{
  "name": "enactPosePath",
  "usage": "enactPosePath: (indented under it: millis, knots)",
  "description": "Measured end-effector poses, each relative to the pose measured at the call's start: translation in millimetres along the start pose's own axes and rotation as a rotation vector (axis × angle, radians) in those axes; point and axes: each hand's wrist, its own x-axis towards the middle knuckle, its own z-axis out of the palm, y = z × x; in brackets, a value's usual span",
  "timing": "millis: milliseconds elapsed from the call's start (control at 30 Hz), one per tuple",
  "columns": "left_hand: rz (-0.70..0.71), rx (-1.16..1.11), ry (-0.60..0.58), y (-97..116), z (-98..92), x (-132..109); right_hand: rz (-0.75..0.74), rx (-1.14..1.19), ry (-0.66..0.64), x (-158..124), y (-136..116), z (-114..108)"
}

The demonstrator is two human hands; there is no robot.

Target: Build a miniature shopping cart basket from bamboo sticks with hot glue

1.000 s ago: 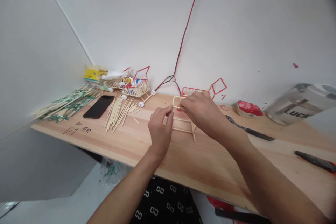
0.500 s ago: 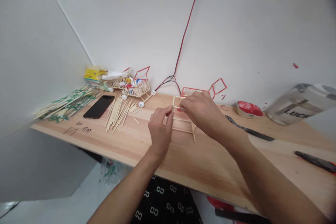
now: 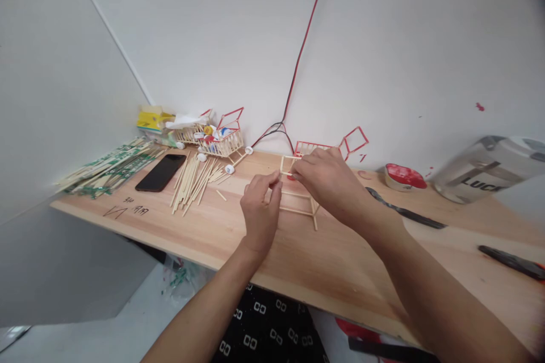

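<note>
A small frame of pale wooden sticks (image 3: 297, 212) stands on the wooden table in front of me. My left hand (image 3: 260, 207) pinches it at its upper left corner, thumb and forefinger closed together. From the right, my right hand (image 3: 321, 176) has its fingers closed on the frame's upper bar, close to the left fingertips. Both hands hide much of the frame's upper part. Behind the right hand, partly covered, is a little cart with red-painted sticks (image 3: 317, 146) near the wall.
Left of the hands lie loose wooden sticks (image 3: 193, 181), a black phone (image 3: 160, 173) and green-printed stick packets (image 3: 114, 167). Stick carts with bottle caps (image 3: 219, 142) stand behind. To the right are a red-filled bowl (image 3: 404, 176), a dark long tool (image 3: 406, 210), pliers (image 3: 511, 261) and a clear container (image 3: 485, 170).
</note>
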Motion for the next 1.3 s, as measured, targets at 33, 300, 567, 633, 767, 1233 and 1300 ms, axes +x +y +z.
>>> enactPosePath:
  millis: [33, 300, 567, 633, 767, 1233, 1300]
  knots:
    - [0.001, 0.000, 0.000, 0.2, -0.1, 0.0, 0.001, 0.002, 0.005, 0.0, 0.2, 0.4]
    - [0.020, 0.027, -0.015, 0.3, -1.7, 0.2, -0.006, 0.012, 0.026, 0.1, 1.3, 2.5]
    - [0.017, 0.043, 0.013, -1.1, -3.2, 0.7, 0.029, 0.034, -0.014, 1.3, -1.2, -1.9]
    - [0.049, 0.064, 0.023, 0.4, -4.8, 2.6, 0.033, 0.041, -0.033, 1.9, -1.4, -2.7]
    - [0.161, 0.112, 0.023, 4.6, -7.2, 9.8, 0.033, 0.041, -0.025, 2.0, -0.8, -2.0]
    - [0.369, 0.274, -0.049, 7.9, -1.2, 25.6, 0.047, 0.079, 0.013, 1.8, 2.4, 1.6]
    - [0.364, 0.277, -0.055, 8.1, -1.1, 26.0, 0.046, 0.081, 0.019, 1.9, 2.8, 2.3]
